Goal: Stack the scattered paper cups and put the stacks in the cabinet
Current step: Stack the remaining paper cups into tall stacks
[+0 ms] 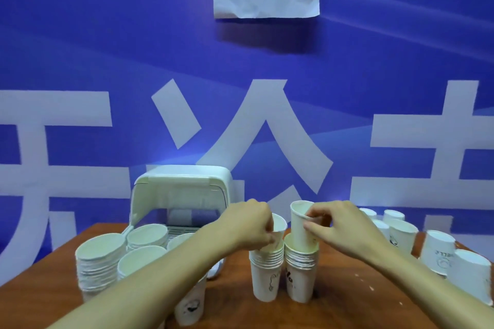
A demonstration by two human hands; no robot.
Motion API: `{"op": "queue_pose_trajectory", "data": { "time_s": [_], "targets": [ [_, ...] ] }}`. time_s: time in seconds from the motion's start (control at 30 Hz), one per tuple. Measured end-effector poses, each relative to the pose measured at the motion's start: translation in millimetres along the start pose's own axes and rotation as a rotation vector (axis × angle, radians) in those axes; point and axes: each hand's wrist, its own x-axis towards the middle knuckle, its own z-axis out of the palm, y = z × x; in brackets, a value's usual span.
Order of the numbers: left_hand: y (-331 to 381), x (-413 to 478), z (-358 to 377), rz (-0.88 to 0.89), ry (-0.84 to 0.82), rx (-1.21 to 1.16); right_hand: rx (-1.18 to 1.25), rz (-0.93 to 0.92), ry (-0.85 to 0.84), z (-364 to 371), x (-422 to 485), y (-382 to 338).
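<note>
White boxy plastic cabinet (181, 187), lid raised, is sitting at the back of the brown wooden table (347, 288); we are using it as our marker. Right of the cabinet, two short stacks of white paper cups are standing just beside each other. The left hand (254, 224), fingers curled, is pinching a tilted cup (278, 224) over the nearer stack (266, 275). The right hand (339, 227) is pinching the rim of an upright cup (300, 224) seated in the farther stack (300, 278). We are seeing taller stacks (99, 262) in front of the cabinet and upside-down cups (401, 232) far right of it.
</note>
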Motion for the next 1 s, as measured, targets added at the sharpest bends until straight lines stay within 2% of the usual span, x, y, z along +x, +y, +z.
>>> {"op": "queue_pose_trajectory", "data": {
  "time_s": [0.1, 0.17, 0.3, 0.47, 0.57, 0.77, 1.0],
  "targets": [
    [1, 0, 20, 0.024, -0.179, -0.091, -0.019, 0.017, 0.010, -2, 0, 2],
    [0, 0, 30, 0.017, -0.223, -0.152, 0.005, 0.030, 0.011, -2, 0, 2],
    [-4, 7, 33, 0.015, -0.234, -0.154, 0.078, 0.032, -0.054, 6, -2, -1],
    [-1, 9, 35, 0.025, -0.260, -0.114, -0.029, -0.008, -0.245, 37, -9, -4],
    [-1, 9, 35, 0.029, -0.249, -0.082, -0.007, -0.007, -0.215, 51, -13, 0],
    [1, 11, 35, 0.029, -0.251, -0.036, -0.173, -0.138, -0.112, 68, -29, 9],
    [3, 9, 38, 0.019, -0.247, -0.050, -0.246, -0.165, -0.136, 63, -31, 6]
  ]
}}
